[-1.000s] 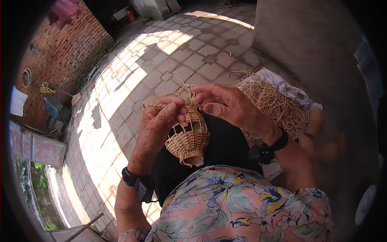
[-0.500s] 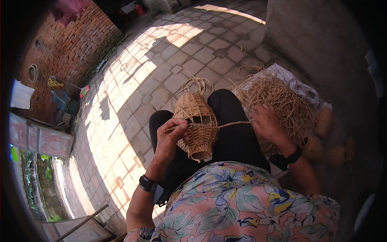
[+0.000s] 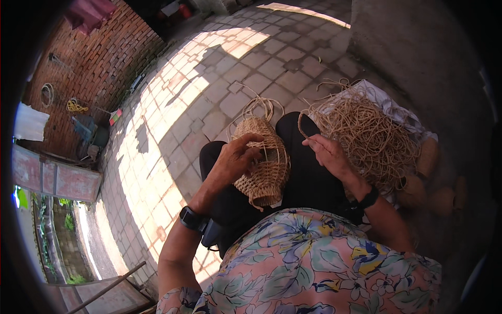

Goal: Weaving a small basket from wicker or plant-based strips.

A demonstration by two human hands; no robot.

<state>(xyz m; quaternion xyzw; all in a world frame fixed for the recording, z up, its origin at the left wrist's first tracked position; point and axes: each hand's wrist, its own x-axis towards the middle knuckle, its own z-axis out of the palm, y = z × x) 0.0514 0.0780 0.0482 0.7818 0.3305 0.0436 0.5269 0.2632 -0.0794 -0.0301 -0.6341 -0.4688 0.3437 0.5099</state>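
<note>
A woven basket (image 3: pixel 261 180) is being held in the lap, right on the black trousers (image 3: pixel 316 191), with its narrow mouth pointed back toward the floral shirt (image 3: pixel 324 261). A gap is left in its side, and bare upright strands can be seen crossing it. At the far end, loose looped strands (image 3: pixel 261 107) are spread out over the paving.

The left hand (image 3: pixel 238 159) is laid over the left side of the basket, fingers bent and reaching in by the gap. Whether anything is being pinched there can't be told, since the fingertips are partly hidden. The right hand (image 3: pixel 330 155) is raised well apart from the basket, over the right leg, and a cord (image 3: pixel 300 124) is pinched between thumb and fingers, its visible length bent upward. A dark watch (image 3: pixel 192 217) is worn on the left wrist, and a dark band (image 3: pixel 369 197) on the right.

Just beside the right knee, a big tangled pile of cord (image 3: pixel 366 138) is heaped up, with white sheeting (image 3: pixel 374 93) showing at its far edge. Near that, a few small woven pieces (image 3: pixel 410 192) are set down in the shade. The paved floor (image 3: pixel 225 107) is partly lit by sun, and a yellow coil (image 3: pixel 77 105) is hung on the brick wall (image 3: pixel 107 60).
</note>
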